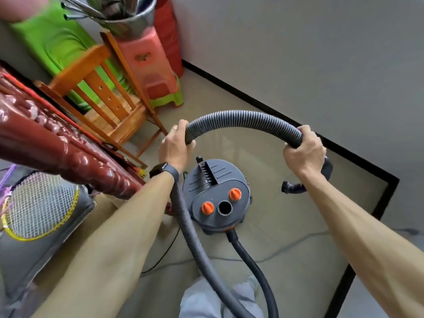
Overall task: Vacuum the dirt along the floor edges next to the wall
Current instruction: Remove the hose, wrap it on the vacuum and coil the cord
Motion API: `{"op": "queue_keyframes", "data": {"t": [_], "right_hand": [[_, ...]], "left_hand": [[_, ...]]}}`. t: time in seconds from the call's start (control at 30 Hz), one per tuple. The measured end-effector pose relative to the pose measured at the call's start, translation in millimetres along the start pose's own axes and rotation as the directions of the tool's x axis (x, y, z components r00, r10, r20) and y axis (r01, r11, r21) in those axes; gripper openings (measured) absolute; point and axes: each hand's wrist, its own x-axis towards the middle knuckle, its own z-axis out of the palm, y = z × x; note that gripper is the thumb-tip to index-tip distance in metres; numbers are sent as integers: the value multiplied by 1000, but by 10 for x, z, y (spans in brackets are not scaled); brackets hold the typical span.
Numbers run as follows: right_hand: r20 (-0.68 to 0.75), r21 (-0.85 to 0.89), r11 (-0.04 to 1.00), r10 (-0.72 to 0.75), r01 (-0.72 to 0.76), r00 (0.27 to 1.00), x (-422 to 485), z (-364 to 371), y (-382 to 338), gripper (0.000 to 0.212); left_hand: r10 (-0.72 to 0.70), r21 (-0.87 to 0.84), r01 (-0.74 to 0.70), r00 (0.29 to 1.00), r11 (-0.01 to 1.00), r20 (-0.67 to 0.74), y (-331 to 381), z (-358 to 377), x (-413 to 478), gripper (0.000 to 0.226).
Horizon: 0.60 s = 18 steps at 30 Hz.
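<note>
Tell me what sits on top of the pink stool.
A shiny metal pot stands on the pink stool, holding long metal pieces. The pot's wall hides what lies deeper inside.

A: Where are our hands?
B: Both arms [114, 237] reach forward, bare. Our left hand [175, 149] curls round the hose [247, 120]; our right hand [302, 151] grips it farther along, knuckles up.

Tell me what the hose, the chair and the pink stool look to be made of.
The hose: probably flexible plastic, matte dark grey; close ribs, bent in a smooth arch.
The chair: wood, varnished orange-brown; grain shows on the seat slats, with slight sheen.
The pink stool: moulded plastic, semi-gloss; one-piece stepped shape, rounded edges, even colour.
</note>
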Motion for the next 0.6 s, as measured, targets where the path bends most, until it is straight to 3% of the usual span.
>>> {"op": "queue_keyframes", "data": {"t": [0.1, 0.2, 0.3, 0.4, 0.5, 0.6], "right_hand": [[59, -61, 997, 53, -50, 997, -26, 107, 20, 20], [30, -58, 994, 98, -96, 995, 33, 231, 5, 18], [-2, -34, 984, 175, -175, 985, 172, 440, -61, 19], [25, -39, 959, 283, -282, 959, 269, 822, -30, 22], [66, -61, 941, 337, -334, 939, 259, 1277, 139, 24], [102, -114, 940, 333, -321, 937, 225, 1696, 338, 26]], "left_hand": [[109, 55, -110, 994, 992, 22, -39, -92, 297, 39], [99, 34, -100, 994, 994, 39, -189, 52, 424, 41], [-75, -35, 80, 991, 996, 107, -413, 385, 415, 44], [-265, -72, 294, 925, 953, 274, -754, 906, 113, 44], [-340, 29, 357, 857, 933, 388, -1225, 1443, -255, 47], [-427, 98, 425, 812, 900, 398, -1633, 1776, -371, 44]]}}
